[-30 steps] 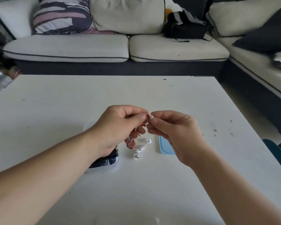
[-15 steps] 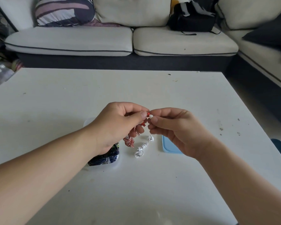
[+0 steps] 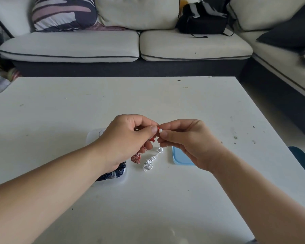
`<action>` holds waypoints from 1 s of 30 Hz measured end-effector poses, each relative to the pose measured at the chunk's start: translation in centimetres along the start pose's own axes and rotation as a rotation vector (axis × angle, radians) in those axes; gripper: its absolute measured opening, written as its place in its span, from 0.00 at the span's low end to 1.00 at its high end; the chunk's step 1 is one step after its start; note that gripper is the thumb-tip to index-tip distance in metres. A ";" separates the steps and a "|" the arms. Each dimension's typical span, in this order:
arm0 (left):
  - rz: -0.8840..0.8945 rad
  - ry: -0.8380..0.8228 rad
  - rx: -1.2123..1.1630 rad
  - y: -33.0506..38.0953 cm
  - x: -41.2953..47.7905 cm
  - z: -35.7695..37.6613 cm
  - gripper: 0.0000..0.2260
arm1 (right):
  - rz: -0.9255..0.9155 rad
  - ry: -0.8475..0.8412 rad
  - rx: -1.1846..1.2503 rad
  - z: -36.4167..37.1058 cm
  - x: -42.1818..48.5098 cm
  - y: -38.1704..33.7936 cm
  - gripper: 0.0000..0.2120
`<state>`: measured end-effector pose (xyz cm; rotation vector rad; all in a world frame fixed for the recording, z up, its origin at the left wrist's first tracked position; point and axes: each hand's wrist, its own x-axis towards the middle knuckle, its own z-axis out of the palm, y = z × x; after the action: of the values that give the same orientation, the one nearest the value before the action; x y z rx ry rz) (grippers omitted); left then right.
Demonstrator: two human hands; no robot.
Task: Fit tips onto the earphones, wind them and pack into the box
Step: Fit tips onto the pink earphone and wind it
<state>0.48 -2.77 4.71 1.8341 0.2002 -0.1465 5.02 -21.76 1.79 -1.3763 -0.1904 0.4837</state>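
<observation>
Left hand (image 3: 127, 143) pinches red earphone (image 3: 153, 139) steady; right hand (image 3: 188, 143), at 3 o'clock, pinches white tip (image 3: 160, 131) to seat it.

A red earphone (image 3: 158, 128) is pinched between the thumb and fingers (image 3: 144, 132) of the left hand (image 3: 127, 140), above the white worktop (image 3: 148, 99). A white tip (image 3: 160, 130) is pressed against it by the right hand (image 3: 188, 143) (whether it is fully seated cannot be told). A wound red bundle (image 3: 136, 158) of cable is seen below the left hand, and wound white earphones (image 3: 151, 160) are laid just beside it on the worktop. A clear box (image 3: 120, 174) with dark contents is partly hidden by the left wrist; a blue lid (image 3: 179, 158) is partly covered by the right hand. Beyond the worktop a pale sofa (image 3: 69, 46) is seen, with a patterned cushion (image 3: 63, 14) and a black bag (image 3: 202, 22) on it.
</observation>
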 end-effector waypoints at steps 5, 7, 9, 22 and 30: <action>-0.018 -0.023 -0.060 0.0 0.0 0.0 0.07 | -0.084 0.014 -0.080 0.0 0.1 -0.2 0.04; -0.008 -0.019 -0.070 0.1 0.1 0.1 0.07 | -0.072 -0.003 -0.018 0.0 0.1 -0.4 0.03; -0.003 -0.011 -0.075 0.2 0.0 0.2 0.06 | -0.035 0.005 0.053 0.0 0.0 -0.5 0.05; 0.023 0.028 -0.101 0.1 0.0 0.4 0.03 | 0.103 0.007 0.283 0.6 -0.1 -0.4 0.09; 0.027 0.028 -0.120 0.1 0.2 0.5 0.04 | 0.109 -0.004 0.297 0.8 -0.2 -0.4 0.07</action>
<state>0.68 -3.31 4.64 1.7196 0.1993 -0.0877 4.60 -21.23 2.38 -1.0984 -0.0444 0.5808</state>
